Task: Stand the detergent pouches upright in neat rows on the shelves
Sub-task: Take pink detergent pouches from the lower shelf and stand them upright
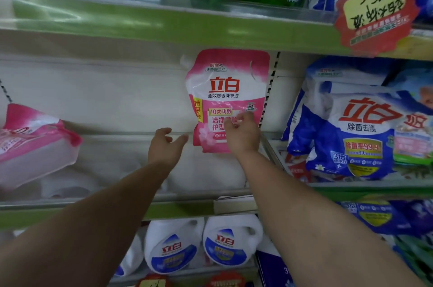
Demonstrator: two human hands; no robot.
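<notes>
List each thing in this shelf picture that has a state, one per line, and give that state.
Pink pouch: upright at the back of the middle shelf, right hand on its lower front.
Second pink pouch: lying toppled at the left.
Blue pouches: leaning, not in a neat row.
White jugs: upright on the lower shelf.
Left hand: open, holding nothing.
Right hand: fingers curled on the pink pouch.

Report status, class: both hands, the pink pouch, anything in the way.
Right hand touching upright pink pouch. Left hand open beside it. Another pink pouch lying flat, left.
</notes>
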